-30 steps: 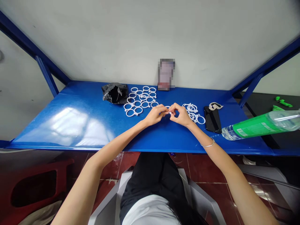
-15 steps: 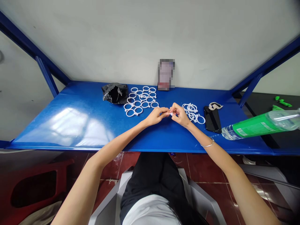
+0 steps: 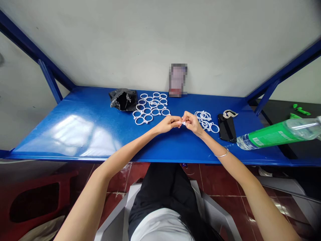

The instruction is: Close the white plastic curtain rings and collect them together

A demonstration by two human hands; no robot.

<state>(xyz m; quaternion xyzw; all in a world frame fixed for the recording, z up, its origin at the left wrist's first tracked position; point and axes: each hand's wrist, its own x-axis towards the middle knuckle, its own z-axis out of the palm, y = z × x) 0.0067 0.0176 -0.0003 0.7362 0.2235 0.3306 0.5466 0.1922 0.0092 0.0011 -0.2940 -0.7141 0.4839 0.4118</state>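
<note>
My left hand (image 3: 168,124) and my right hand (image 3: 192,122) meet over the middle of the blue table, both closed in a pinch. Between the fingertips shows a small white piece (image 3: 184,123); most of it is hidden, so I cannot tell whether it is part of a ring. Left of my hands lie several white rings (image 3: 147,118) with small knobs, spread out and partly overlapping. A smaller pile of white rings (image 3: 205,115) sits right beside my right hand, some tangled over each other.
A torn black plastic bag (image 3: 129,100) stands behind the left rings. A blurred phone-like object (image 3: 177,80) leans on the wall. To the right are a black phone (image 3: 227,129), a whitish curled strip (image 3: 229,113) and a green-labelled bottle (image 3: 276,134). The blue table (image 3: 170,150) ends close to my lap.
My fingers have shifted slightly around the small white piece, and its rounded end shows more clearly now. The ring piles have not moved.
</note>
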